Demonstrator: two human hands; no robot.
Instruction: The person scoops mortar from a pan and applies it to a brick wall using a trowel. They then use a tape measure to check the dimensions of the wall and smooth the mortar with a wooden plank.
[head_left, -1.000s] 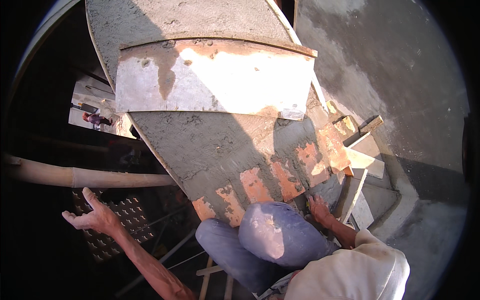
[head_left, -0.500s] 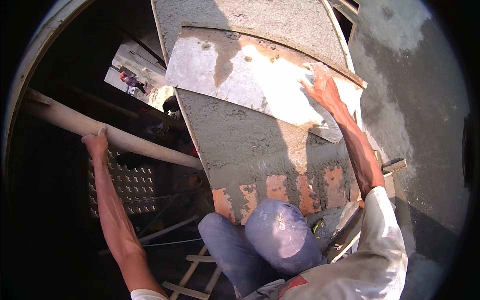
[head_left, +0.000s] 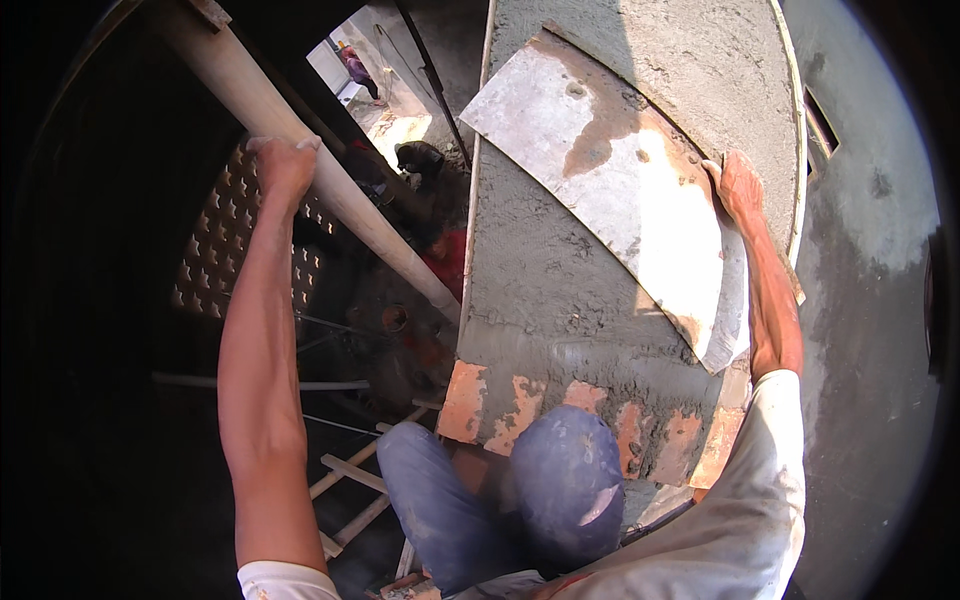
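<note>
A rounded pale wooden pole (head_left: 345, 200) slants down on the left, and my left hand (head_left: 284, 170) is closed on its side. My right hand (head_left: 740, 190) has its fingers curled over the far right edge of a flat, cement-stained board (head_left: 590, 140), with the thumb toward its face. This board lies askew over wet grey mortar (head_left: 540, 270), with a thin strip along its far edge. Sunlight glares on its right half. Before my knees, a row of mortar-smeared red bricks (head_left: 583, 395) borders the near end of the mortar.
A dark drop opens on the left, with a wooden ladder (head_left: 350, 470) below my legs. A perforated panel (head_left: 215, 245) stands down there. Far below is a person (head_left: 355, 68) in a bright opening. A grey wall (head_left: 870, 330) rises at the right.
My view has swung left, so the scene sits farther right. My right fingers, spread on the board before, now curl at its edge. My left hand stays on the pole.
</note>
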